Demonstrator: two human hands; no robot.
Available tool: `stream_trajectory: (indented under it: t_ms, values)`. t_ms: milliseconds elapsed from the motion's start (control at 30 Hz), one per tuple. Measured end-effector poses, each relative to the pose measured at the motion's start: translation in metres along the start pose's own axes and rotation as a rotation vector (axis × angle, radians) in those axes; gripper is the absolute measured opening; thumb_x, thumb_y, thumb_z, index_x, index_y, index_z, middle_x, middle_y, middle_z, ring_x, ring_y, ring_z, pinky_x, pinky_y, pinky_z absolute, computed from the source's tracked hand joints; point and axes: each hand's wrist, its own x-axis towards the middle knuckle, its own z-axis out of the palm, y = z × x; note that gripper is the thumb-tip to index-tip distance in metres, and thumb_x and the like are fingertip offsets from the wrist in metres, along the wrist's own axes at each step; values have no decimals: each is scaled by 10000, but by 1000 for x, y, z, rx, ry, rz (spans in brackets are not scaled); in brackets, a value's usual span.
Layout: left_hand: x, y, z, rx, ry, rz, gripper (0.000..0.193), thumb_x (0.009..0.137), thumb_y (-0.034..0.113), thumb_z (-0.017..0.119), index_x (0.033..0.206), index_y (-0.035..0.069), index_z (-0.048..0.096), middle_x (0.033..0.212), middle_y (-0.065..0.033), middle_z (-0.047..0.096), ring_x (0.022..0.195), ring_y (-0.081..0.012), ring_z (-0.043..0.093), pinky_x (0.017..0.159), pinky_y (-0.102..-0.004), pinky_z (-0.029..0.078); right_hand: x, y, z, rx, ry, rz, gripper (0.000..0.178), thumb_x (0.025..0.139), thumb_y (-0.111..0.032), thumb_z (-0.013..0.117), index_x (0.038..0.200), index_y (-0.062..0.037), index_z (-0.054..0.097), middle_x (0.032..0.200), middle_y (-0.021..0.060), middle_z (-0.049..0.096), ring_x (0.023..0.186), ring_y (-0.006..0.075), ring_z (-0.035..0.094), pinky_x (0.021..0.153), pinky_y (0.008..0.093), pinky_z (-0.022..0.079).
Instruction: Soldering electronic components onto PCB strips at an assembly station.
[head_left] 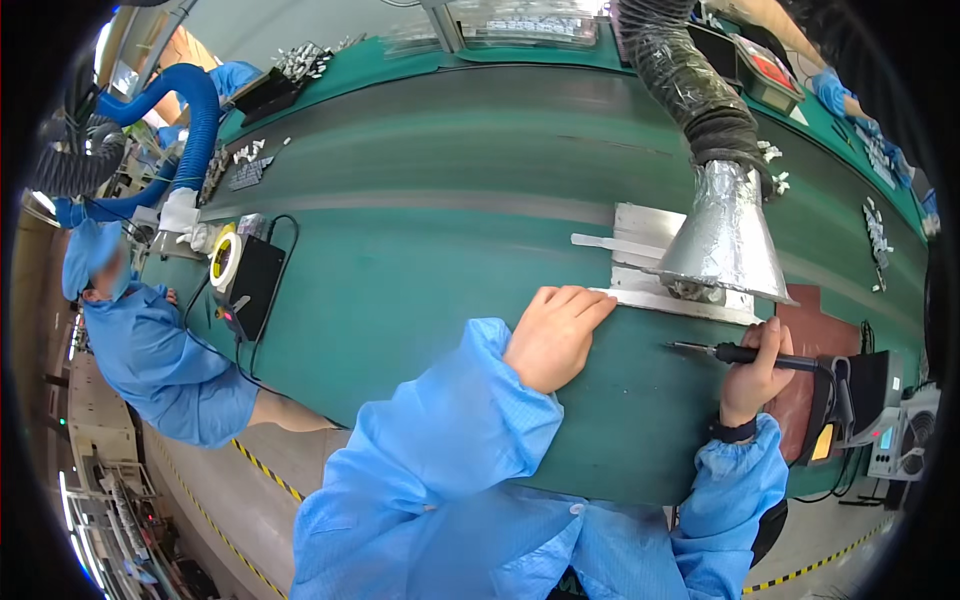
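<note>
Beyond our right hand (pixel 752 388), gripping a soldering iron (pixel 737 354), a hood (pixel 725 235) partly hides the metal plate (pixel 648 226). Our left hand (pixel 556 340) half-curls, grasp unclear.

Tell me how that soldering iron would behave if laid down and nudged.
The soldering iron in the right hand would probably roll easily, since its handle looks slim and rounded. It is likely stiff, as tip and handle form a straight line. The thin metal tip seems the part most easily damaged.
</note>
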Motion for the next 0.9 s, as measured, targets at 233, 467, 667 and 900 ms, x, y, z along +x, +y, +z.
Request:
stream_trajectory:
  t_ms: [233,467,667,900]
  values:
    - [4,7,17,31,25,31,443,772,18,591,1213,30,624,1187,-124,632,1109,-288,594,932,-396,453,5,9,-15,-263,126,-50,230,1019,-175,558,852,-30,617,692,-36,471,631,75,416,585,238,321]
    - [-4,2,21,40,64,-1,417,823,43,601,1239,18,611,1226,-107,620,1170,-255,568,991,-373,415,4,16,-8,-74,94,28,340,1055,-149,477,729,-54,455,677,-14,374,638,84,368,606,251,317]
    - [-5,0,21,54,92,-12,405,818,33,603,1222,17,619,1218,-100,635,1164,-240,567,986,-372,407,3,11,2,-39,101,33,344,1053,-149,483,723,-61,447,679,-14,384,645,85,381,612,248,324]
    - [0,0,23,31,143,3,378,811,21,637,1189,19,635,1182,-90,647,1115,-243,598,956,-372,436,9,9,-2,-75,114,50,292,1047,-147,498,773,-45,504,688,-16,402,652,80,394,617,242,335]
